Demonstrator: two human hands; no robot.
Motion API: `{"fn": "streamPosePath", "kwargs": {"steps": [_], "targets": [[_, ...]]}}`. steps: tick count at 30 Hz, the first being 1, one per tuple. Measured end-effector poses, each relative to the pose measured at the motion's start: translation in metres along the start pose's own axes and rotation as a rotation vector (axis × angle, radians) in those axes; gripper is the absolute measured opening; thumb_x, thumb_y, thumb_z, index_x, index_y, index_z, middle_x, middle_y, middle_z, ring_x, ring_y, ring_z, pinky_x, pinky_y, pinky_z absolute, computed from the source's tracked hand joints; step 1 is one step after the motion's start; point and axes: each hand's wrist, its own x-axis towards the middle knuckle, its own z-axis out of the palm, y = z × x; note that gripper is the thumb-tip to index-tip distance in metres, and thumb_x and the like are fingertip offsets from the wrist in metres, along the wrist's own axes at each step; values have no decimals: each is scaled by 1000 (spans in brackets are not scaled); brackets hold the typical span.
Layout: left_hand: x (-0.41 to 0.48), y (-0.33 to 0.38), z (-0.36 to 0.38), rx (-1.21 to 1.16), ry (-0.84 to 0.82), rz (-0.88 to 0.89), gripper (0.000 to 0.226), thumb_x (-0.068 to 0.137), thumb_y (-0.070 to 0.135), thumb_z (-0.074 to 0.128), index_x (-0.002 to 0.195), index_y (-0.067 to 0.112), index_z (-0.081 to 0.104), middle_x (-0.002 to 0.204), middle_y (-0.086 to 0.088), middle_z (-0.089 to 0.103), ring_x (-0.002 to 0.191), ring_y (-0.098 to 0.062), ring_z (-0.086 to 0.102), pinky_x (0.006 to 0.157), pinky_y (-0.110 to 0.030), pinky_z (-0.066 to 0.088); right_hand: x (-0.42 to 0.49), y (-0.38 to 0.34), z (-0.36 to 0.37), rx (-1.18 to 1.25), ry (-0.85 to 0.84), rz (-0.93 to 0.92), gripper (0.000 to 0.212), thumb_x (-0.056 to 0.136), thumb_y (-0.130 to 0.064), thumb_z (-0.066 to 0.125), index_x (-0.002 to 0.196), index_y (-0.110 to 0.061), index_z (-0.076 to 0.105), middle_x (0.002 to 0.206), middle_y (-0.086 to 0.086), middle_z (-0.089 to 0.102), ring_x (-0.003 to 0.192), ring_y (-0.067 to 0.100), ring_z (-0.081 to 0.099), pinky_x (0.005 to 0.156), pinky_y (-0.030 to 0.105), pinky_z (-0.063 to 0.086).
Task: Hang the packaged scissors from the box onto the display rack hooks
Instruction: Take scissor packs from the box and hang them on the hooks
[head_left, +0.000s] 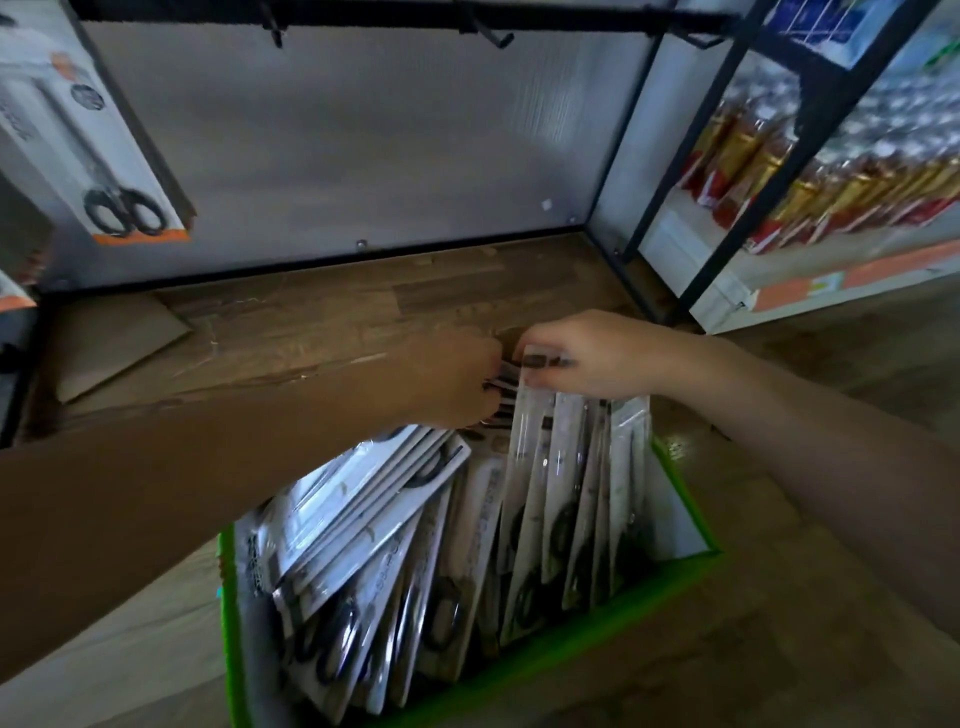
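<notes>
Head view. Reaches both arms over open green-rimmed box (680, 519), low in frame, just in front of shelf (337, 306). Pinches dark header of one pack (524, 431) with right hand (587, 358), thumb and fingers curled and clamped on its top edge; pack roughly upright, lower end down among the others at right side of box. Sets left hand (457, 379) just beside right, back of hand up, fingers curled down among pack tops; cannot tell whether clamped on any, fingertips hidden. Notes remaining packs (363, 519) filling box: right group on edge and near upright, left group fanned and leaning left, black scissor handles showing through clear fronts. Notes wood-grain shelf behind hands, with flat cardboard (114, 338) lying at its left end. Notes grey panel (363, 145) rising from shelf to black rail (363, 10) at top, bare hooks (493, 34) projecting from it. Notes one hung pack (88, 140), orange-trimmed, at far left. Notes red and gold goods (753, 166), blurred, on neighbouring rack at right.
</notes>
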Motion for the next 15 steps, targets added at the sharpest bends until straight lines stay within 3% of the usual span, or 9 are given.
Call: {"fn": "streamPosePath", "kwargs": {"steps": [5,10,13,15], "targets": [[7,-20,10,-37,-10,18,35,87,41,61,119,30,59,109,6,61,93,-12,59,84,-34,55,-5,9,-10,119,-108,-1,31,96,-47,55,122,-33,61,111,-20,61,103,2,55,85,25,43],[4,-26,13,-19,-14,-2,77,66,54,79,129,29,44,122,6,46,110,-16,49,97,-37,47,2,7,-4,165,-97,27,45,99,-53,42,136,-31,55,134,-15,57,122,6,52,96,27,39],[8,-21,12,68,-21,-16,96,63,51,84,141,21,36,134,-1,43,121,-21,44,102,-39,40,5,5,-1,182,-71,31,43,100,-51,39,129,-27,60,121,-9,64,112,11,58,93,31,46],[10,-19,13,60,-24,-11,88,68,44,82,138,19,37,132,-1,45,113,-18,47,96,-36,45,6,7,-1,197,-55,43,43,101,-50,38,119,-23,65,109,-2,68,102,15,63,91,34,49]]}}
